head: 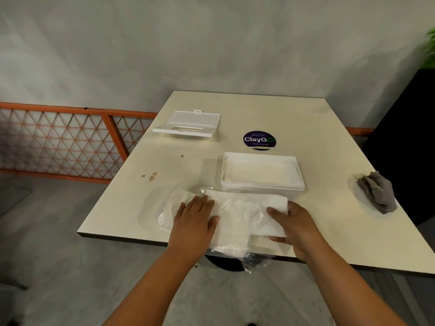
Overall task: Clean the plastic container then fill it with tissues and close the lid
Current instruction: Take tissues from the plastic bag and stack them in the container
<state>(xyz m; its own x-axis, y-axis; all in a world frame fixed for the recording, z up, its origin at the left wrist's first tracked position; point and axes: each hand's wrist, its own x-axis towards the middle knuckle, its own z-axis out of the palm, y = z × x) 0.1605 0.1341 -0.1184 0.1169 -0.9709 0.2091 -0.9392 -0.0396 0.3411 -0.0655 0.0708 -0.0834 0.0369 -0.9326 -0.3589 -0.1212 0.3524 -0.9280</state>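
The small print on the round sticker [259, 140] is too fine to read. The plant [430, 47] is blurred and cut off by the right edge. The left hand [196, 217] and right hand [290, 225] cover parts of the tissue pack [237, 215]. The surface [306, 128] hides its own base.

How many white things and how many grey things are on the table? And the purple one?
White: 3 (lid, container, tissue pack)
Grey: 1 (cloth)
Purple: 1 (sticker)
Total: 5
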